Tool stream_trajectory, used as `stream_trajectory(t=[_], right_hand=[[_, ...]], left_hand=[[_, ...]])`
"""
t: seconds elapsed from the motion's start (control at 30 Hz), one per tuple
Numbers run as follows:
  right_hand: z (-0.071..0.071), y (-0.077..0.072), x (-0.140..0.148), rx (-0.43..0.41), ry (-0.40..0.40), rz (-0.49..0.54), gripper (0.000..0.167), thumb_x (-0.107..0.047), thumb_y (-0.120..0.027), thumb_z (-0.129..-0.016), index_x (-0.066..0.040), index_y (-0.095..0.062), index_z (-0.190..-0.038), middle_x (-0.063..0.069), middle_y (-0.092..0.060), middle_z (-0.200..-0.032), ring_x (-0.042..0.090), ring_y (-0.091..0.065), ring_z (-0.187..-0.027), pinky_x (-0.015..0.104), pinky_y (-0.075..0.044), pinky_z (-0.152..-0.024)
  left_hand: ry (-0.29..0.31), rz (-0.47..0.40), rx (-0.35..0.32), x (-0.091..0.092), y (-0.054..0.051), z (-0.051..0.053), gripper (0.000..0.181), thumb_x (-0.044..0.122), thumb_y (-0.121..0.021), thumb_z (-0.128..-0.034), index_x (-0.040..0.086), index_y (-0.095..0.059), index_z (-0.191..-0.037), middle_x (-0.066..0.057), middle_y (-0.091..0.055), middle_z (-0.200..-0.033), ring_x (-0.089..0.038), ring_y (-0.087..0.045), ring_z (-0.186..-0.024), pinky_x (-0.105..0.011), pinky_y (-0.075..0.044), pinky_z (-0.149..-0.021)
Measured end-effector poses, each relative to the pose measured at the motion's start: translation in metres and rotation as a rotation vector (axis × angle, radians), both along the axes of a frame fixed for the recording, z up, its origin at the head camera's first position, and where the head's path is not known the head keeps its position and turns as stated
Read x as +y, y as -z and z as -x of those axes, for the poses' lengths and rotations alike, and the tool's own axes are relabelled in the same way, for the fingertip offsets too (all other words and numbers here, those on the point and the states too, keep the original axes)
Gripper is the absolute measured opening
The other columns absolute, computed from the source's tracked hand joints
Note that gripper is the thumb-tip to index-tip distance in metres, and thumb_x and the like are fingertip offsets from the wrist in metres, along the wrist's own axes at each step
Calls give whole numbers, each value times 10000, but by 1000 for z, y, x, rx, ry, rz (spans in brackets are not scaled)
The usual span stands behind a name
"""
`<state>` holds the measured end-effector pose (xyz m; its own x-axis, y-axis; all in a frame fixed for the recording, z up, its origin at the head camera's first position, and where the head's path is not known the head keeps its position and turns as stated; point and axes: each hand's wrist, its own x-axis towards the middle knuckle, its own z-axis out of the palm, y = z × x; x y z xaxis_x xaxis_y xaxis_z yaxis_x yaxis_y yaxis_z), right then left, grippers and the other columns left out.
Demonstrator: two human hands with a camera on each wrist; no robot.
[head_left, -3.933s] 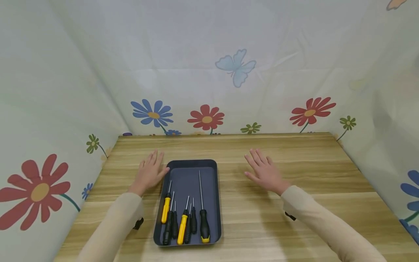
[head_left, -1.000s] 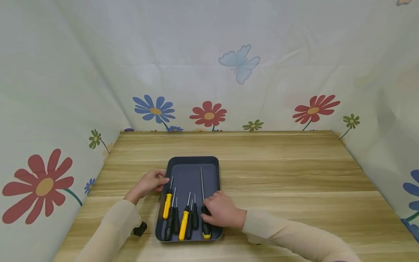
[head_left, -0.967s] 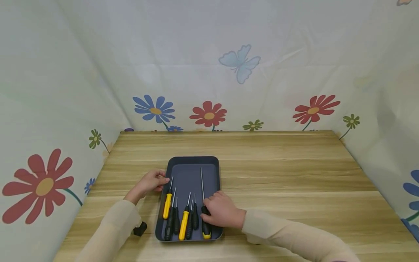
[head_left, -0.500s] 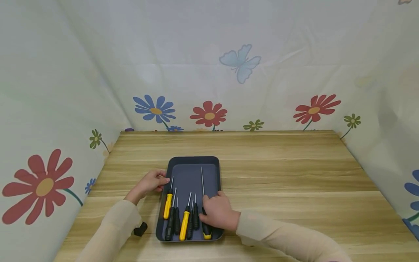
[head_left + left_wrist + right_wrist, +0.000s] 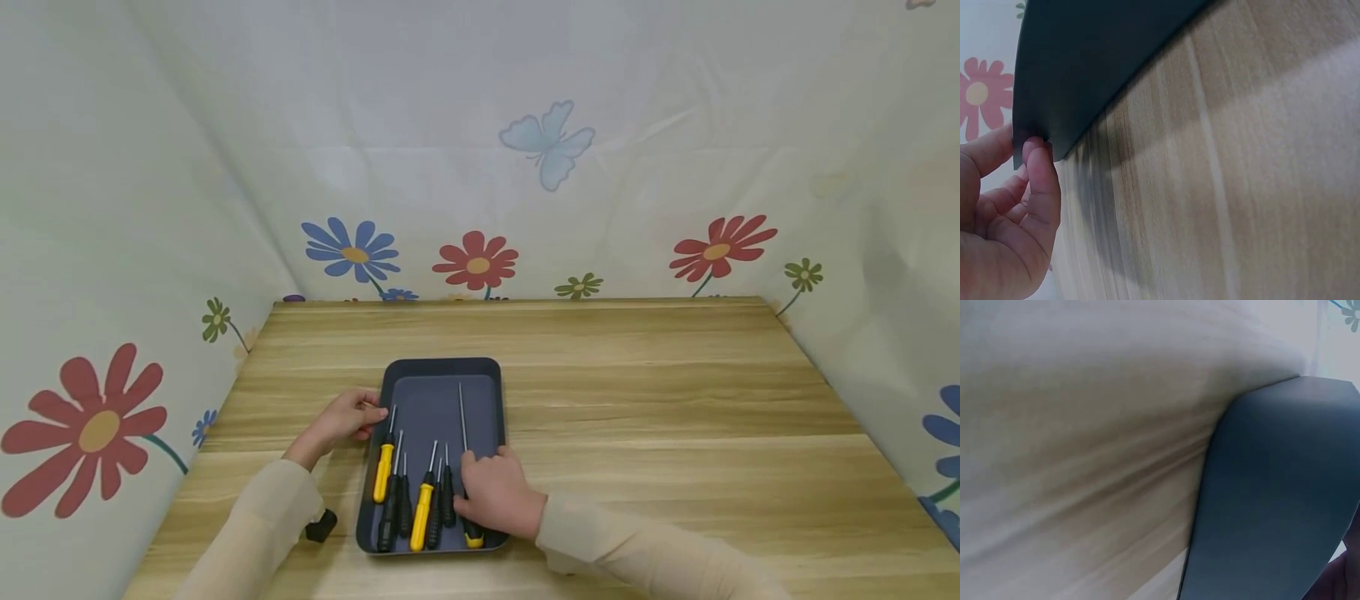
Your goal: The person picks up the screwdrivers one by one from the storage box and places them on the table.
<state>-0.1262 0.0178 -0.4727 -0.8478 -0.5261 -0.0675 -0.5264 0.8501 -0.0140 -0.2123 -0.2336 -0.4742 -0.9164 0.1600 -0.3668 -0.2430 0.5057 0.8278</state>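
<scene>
A dark grey tray (image 5: 442, 367) lies on the wooden table, holding several screwdrivers. My left hand (image 5: 343, 421) pinches the tray's left rim between thumb and fingers; the left wrist view shows those fingertips against the tray wall (image 5: 1091, 69). Over the tray's right side, my right hand (image 5: 498, 492) has its fingers curled round the long screwdriver (image 5: 462, 421). That tool's thin shaft and yellow handle end show, while the hand covers most of its black handle. In the right wrist view the tray's outer wall (image 5: 1272, 494) hides nearly all of the hand.
To the left in the tray are a yellow-handled screwdriver (image 5: 383, 475) and a black-handled screwdriver (image 5: 387, 525). A second yellow screwdriver (image 5: 422, 517) lies mid-tray among smaller black ones. Flowered cloth (image 5: 600, 192) stands behind and beside the table (image 5: 660, 375).
Both hands lay flat on the table beside the tray at first. The left has taken the tray's rim; the right has come left onto the long screwdriver and lately shifted slightly further left.
</scene>
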Motion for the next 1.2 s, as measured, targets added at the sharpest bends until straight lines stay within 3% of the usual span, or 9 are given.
stream_trajectory(t=[0.23, 0.63, 0.9, 1.03, 1.2], right_hand=[[-6, -2, 0, -27, 25, 26, 437, -468, -609, -749, -66, -534, -904, 13, -577, -555, 155, -584, -534, 405, -443, -838], [-11, 1, -2, 18, 71, 91, 445, -426, -654, -714, -55, -513, -917, -2, -541, -509, 140, -544, -472, 360, -463, -761], [-10, 4, -5, 55, 100, 117, 436, -411, -684, -655, -65, -508, -854, -15, -501, -484, 137, -495, -441, 279, -363, -482], [-9, 4, -7, -9, 144, 172, 394, -351, -687, -640, -76, -494, -846, -5, -491, -502, 135, -473, -431, 284, -321, -379], [-8, 2, -7, -113, 181, 250, 360, -288, -688, -666, -66, -491, -869, -1, -471, -510, 125, -438, -416, 273, -316, -343]], left_hand=[[-9, 1, -10, 0, 0, -1, 394, 161, -545, -874, -77, -403, -1154, -51, -517, -777, -104, -494, -598, -275, -469, -575], [-17, 12, -17, 0, -2, -2, 417, 165, -545, -873, -83, -396, -1174, -58, -532, -816, -104, -501, -611, -270, -472, -583], [-17, 1, -23, -1, -1, -2, 411, 159, -537, -877, -82, -395, -1177, -52, -526, -804, -105, -494, -611, -270, -466, -585], [-21, 6, -23, -1, 0, -1, 407, 169, -547, -872, -76, -405, -1165, -52, -531, -814, -108, -497, -618, -270, -466, -584], [-23, -10, -32, -2, 3, 0, 403, 189, -551, -871, -61, -410, -1154, -38, -509, -770, -111, -488, -615, -273, -461, -578]])
